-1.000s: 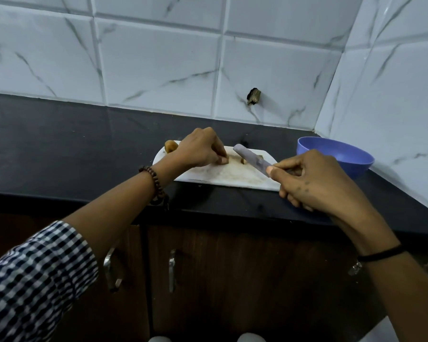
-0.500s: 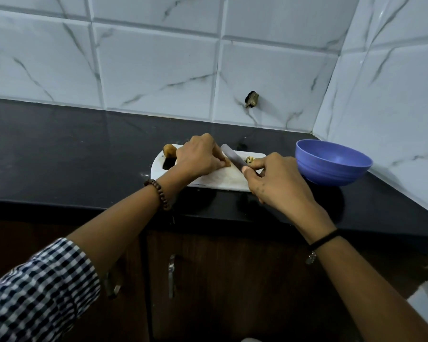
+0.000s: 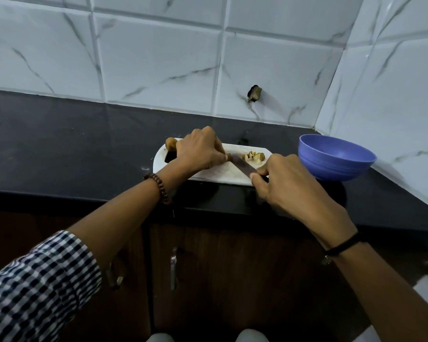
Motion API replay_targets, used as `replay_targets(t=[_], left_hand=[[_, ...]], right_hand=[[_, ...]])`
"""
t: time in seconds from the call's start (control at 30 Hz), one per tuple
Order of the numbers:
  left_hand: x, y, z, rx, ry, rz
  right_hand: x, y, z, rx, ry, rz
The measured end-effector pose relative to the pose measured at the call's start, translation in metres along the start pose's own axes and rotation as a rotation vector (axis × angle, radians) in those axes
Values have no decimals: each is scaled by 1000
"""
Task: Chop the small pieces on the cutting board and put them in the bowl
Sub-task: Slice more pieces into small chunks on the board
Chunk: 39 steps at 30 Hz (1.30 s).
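I count two hands: left hand (image 3: 200,151), right hand (image 3: 282,178). One knife (image 3: 242,165). One white board (image 3: 215,175). One blue bowl (image 3: 336,159), at the right. On the board I see one brown lump (image 3: 171,143) far left, one held piece (image 3: 229,157), and one heap (image 3: 253,156) of cut bits, too bunched to number. Two wristbands: bead band (image 3: 160,187), black band (image 3: 341,246). Two cupboard pulls: left handle (image 3: 113,276), right handle (image 3: 174,267).

Blue-violet bowl (image 3: 336,157); white cutting board (image 3: 223,175); black tabletop (image 3: 72,144); white grey-veined marble tiles (image 3: 158,58); navy-white checked sleeve (image 3: 35,287); brown bead bracelet (image 3: 160,187).
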<state>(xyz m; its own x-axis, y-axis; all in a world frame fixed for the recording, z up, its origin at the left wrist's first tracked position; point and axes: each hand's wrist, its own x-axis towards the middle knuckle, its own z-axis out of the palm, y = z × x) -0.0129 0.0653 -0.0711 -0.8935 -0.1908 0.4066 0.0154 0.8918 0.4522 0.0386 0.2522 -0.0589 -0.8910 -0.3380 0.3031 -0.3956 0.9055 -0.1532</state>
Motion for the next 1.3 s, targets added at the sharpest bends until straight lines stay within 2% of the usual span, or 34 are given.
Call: replay_targets(t=[0.17, 0.33, 0.5, 0.77, 1.1, 1.23, 1.3], left_hand=[[-3, -2, 2, -4, 4, 35], [-3, 0, 4, -20, -24, 42], [-2, -1, 4, -1, 8, 30], [0, 1, 2, 30, 12, 9], [-6, 3, -1, 42, 28, 11], [-10, 2, -3, 32, 23, 14], [-11, -1, -3, -5, 0, 28]], right_hand=[[-8, 4, -34, 11, -77, 8], [-8, 2, -31, 88, 100, 21], [5, -4, -3, 117, 135, 41], [10, -16, 7, 70, 104, 41], [-12, -8, -15, -53, -27, -1], [-19, 0, -40, -9, -82, -4], [-23, 2, -44, 25, -45, 8]])
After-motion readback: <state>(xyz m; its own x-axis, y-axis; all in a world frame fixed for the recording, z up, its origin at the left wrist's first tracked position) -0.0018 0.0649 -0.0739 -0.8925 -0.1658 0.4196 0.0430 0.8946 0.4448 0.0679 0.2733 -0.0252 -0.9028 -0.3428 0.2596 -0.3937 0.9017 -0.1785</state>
